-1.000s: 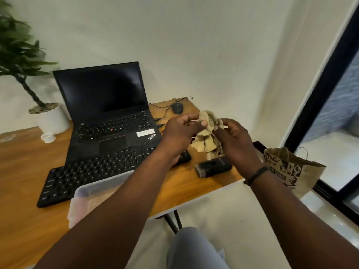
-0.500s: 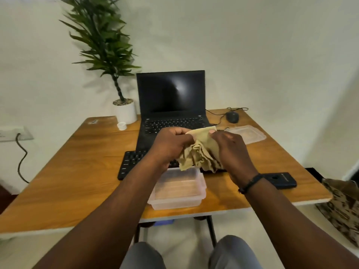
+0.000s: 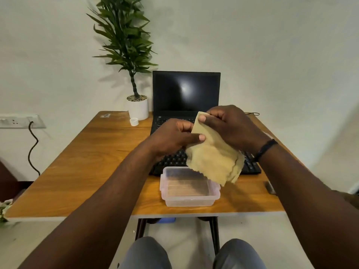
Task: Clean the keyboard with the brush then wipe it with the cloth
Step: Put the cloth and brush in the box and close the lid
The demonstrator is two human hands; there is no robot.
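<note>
Container (image 3: 189, 193) before keyboard (image 3: 250, 166), laptop (image 3: 186, 90) behind, plant (image 3: 137, 107) left.

Cloth (image 3: 213, 158): I see a pale yellow cloth, held up in the air, hanging down in soft folds with a ragged lower edge.
Cloth grip: my view shows both hands pinching its top edge.
Keyboard (image 3: 250, 166): black, flat on the desk, mostly hidden behind the cloth, at 12 o'clock from a clear tub.

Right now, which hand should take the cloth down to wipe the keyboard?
Probably right. The right hand pinches the yellow cloth's top corner; the cloth hangs over the keyboard. The left hand only pinches an edge.
</note>
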